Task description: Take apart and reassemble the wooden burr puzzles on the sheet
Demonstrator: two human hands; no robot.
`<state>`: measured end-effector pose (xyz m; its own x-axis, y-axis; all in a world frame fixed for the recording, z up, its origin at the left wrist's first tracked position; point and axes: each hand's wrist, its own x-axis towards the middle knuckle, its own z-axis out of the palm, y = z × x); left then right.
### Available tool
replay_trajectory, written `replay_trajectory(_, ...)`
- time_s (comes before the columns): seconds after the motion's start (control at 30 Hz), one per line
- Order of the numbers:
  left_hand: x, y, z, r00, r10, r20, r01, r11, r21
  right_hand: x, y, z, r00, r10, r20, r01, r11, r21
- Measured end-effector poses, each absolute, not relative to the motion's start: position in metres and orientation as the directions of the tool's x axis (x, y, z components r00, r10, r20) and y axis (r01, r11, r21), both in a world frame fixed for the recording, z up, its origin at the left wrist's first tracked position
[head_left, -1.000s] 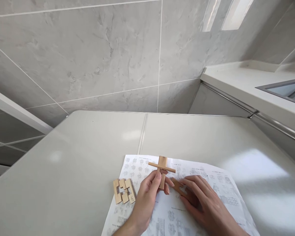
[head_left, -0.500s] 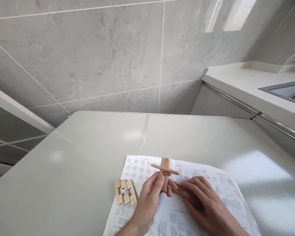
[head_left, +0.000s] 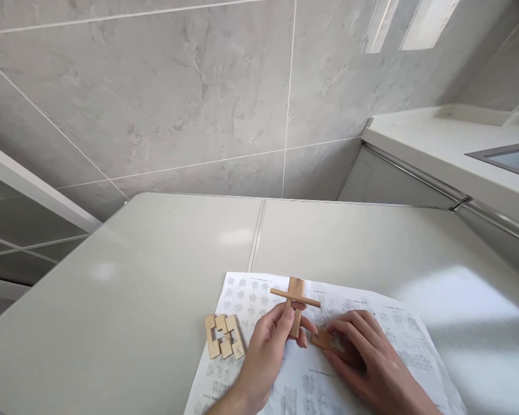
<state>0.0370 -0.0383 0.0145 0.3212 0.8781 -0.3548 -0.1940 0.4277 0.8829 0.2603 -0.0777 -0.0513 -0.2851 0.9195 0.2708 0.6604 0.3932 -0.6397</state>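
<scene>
My left hand (head_left: 271, 340) pinches a cross-shaped assembly of wooden puzzle pieces (head_left: 296, 286), held just above a printed sheet (head_left: 281, 369). One thin bar lies crosswise over a wider upright piece that bears a small dark mark. On the right, my right hand (head_left: 363, 351) curls its fingers round another wooden puzzle piece (head_left: 321, 339), low over the paper; much of that piece is hidden under the hand. Left of my left hand, several notched wooden pieces (head_left: 225, 336) lie side by side, partly on the sheet's left edge.
The sheet carries rows of small diagrams and rests on a pale table (head_left: 164, 276) with a seam (head_left: 256, 236) across it. Grey wall tiles (head_left: 190, 92) rise behind. At the right stands a white counter (head_left: 450, 141) with a metal rail beneath.
The view has shifted slightly, so everything sits a little further right. The piece at my right hand has turned or drawn back a little from my left fingers. Both grips persist.
</scene>
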Motion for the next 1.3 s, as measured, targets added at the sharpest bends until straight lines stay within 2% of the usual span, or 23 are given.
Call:
replay_trajectory(0.7, 0.036, -0.038, 0.014, 0.335, 0.866, -0.371, -0.242, 0.459, 0.855, 0.259, -0.076, -0.040, -0.331, 0.894, 0.301, 0.566, 0.443, -0.695)
replay_trajectory(0.8, 0.035, -0.039, 0.015, 0.340, 0.864, -0.372, -0.271, 0.469, 0.840, 0.260, -0.076, -0.039, -0.321, 0.903, 0.286, 0.536, 0.422, -0.731)
replay_trajectory(0.87, 0.035, -0.039, 0.015, 0.344, 0.859, -0.379, -0.301, 0.484, 0.822, 0.262, -0.078, -0.040, -0.277, 0.934, 0.225, 0.515, 0.342, -0.786)
replay_trajectory(0.97, 0.035, -0.039, 0.014, 0.363, 0.846, -0.391, -0.342, 0.511, 0.789, 0.265, -0.083, -0.043, -0.130, 0.989, 0.071, 0.479, 0.125, -0.869)
replay_trajectory(1.07, 0.034, -0.039, 0.013, 0.403, 0.830, -0.386, -0.361, 0.532, 0.766, 0.266, -0.086, -0.040, -0.006, 0.996, -0.085, 0.370, -0.077, -0.926)
replay_trajectory(1.2, 0.033, -0.038, 0.013, 0.469, 0.793, -0.388, -0.361, 0.573, 0.736, 0.265, -0.083, -0.026, 0.074, 0.974, -0.216, 0.230, -0.227, -0.946)
replay_trajectory(1.3, 0.032, -0.038, 0.014, 0.515, 0.762, -0.393, -0.341, 0.603, 0.721, 0.267, -0.080, -0.016, 0.055, 0.948, -0.314, 0.138, -0.319, -0.938)
